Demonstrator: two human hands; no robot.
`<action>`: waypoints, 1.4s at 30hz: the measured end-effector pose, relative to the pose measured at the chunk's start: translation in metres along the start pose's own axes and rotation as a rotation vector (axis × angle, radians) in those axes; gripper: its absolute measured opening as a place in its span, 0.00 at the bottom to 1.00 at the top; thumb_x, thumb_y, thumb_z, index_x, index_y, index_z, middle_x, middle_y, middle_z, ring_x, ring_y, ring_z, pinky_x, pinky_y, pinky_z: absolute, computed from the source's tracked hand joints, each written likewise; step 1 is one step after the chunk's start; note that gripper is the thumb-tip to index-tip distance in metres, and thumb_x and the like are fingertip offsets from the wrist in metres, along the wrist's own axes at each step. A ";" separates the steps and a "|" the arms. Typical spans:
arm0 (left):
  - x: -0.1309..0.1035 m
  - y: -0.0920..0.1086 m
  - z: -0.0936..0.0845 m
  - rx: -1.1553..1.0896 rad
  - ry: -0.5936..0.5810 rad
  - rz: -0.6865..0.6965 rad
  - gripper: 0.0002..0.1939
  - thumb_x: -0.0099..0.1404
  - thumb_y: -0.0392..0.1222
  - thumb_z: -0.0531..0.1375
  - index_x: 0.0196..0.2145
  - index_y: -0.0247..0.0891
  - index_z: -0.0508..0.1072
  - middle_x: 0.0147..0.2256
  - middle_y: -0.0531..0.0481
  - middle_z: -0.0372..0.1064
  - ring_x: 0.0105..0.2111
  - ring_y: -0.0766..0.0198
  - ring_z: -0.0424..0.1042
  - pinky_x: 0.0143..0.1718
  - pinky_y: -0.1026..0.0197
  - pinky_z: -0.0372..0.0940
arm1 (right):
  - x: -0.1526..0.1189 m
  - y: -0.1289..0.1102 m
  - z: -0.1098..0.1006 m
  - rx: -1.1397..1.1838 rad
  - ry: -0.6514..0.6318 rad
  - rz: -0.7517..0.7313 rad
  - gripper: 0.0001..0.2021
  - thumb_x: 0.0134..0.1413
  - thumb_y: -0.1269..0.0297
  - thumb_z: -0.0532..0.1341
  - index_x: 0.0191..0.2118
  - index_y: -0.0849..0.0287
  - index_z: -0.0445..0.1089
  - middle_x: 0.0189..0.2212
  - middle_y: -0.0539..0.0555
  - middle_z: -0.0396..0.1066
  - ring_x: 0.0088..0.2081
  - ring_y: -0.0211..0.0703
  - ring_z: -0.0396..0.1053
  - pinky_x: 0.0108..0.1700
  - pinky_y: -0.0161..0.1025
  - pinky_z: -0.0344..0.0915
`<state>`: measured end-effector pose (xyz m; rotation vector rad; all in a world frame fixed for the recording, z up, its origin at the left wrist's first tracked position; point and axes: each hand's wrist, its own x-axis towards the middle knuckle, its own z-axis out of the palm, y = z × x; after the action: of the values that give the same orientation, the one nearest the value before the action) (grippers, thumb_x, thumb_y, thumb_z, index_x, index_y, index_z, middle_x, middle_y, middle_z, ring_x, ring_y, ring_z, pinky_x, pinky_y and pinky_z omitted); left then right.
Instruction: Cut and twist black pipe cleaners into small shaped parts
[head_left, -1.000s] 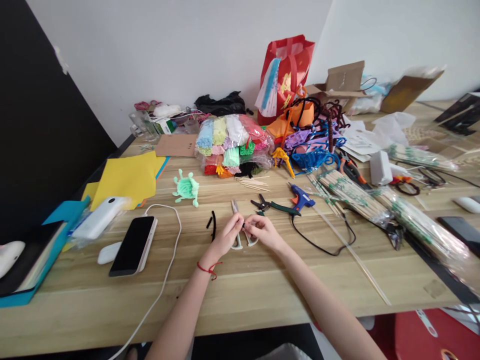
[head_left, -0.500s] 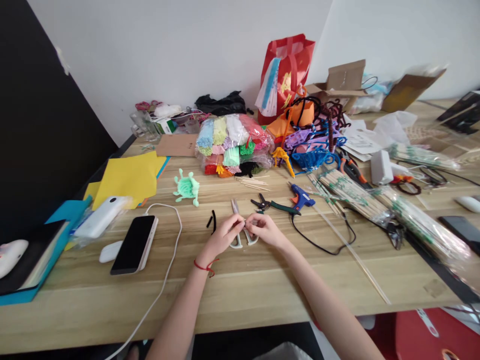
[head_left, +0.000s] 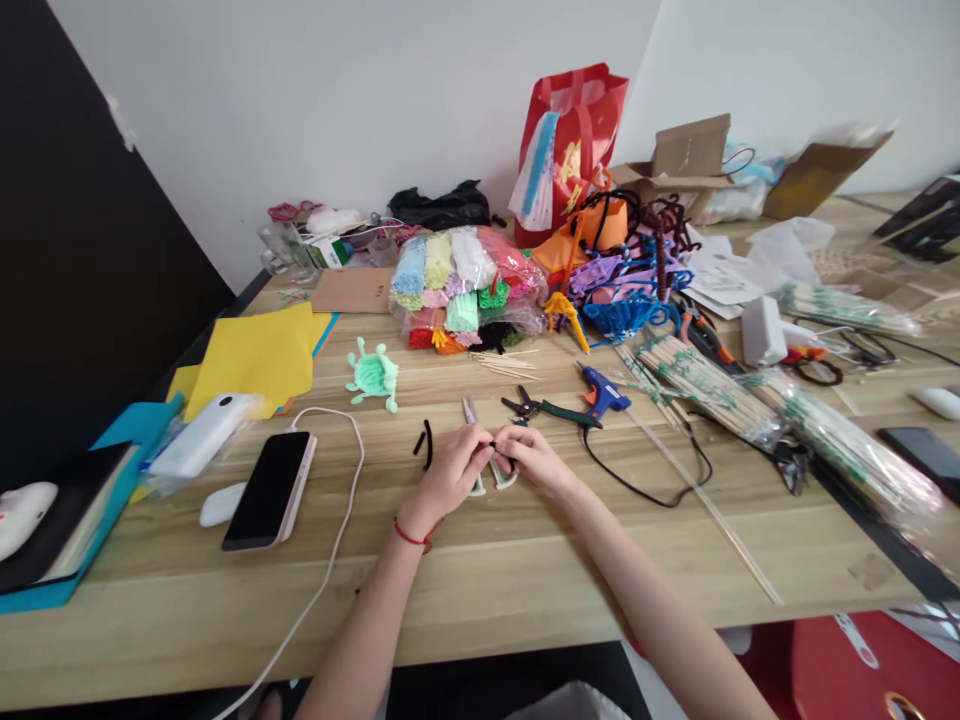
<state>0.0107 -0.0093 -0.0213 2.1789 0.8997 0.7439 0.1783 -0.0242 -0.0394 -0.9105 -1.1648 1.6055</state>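
Note:
Fingertips pinched, my left hand (head_left: 455,467) and my right hand (head_left: 534,460) meet over the table and grip a short black pipe cleaner piece (head_left: 493,446), mostly covered by the fingers. Beneath them lie scissors (head_left: 469,408) with pale handles, partly hidden. Just left of my left hand rest black pipe cleaner offcuts (head_left: 427,445). A mint-green pipe cleaner figure (head_left: 373,376) with knobbed arms sits farther left. Beyond my right hand are small dark-handled cutters (head_left: 525,405) and a blue glue gun (head_left: 601,396).
Bagged pipe cleaners (head_left: 469,290) and a red bag (head_left: 574,150) stand at the back. Packs of wooden sticks (head_left: 709,385) lie right. A phone (head_left: 268,490), a white cable (head_left: 346,510) and yellow sheets (head_left: 255,355) are left. A clear glue stick (head_left: 705,505) extends toward the front edge.
Both hands have shifted slightly, and the fingers have turned a little around the black piece, which shows more now. Everything on the table stays put.

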 end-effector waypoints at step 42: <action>0.002 0.001 0.006 -0.114 0.029 -0.023 0.14 0.69 0.41 0.45 0.26 0.38 0.58 0.28 0.52 0.57 0.32 0.65 0.59 0.37 0.63 0.57 | -0.004 -0.007 -0.001 -0.222 -0.012 -0.054 0.13 0.48 0.56 0.62 0.28 0.62 0.67 0.18 0.48 0.65 0.20 0.32 0.61 0.23 0.30 0.59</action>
<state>0.0163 -0.0098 -0.0236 2.0594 0.8743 0.7976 0.1825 -0.0264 -0.0325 -1.0026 -1.3847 1.4600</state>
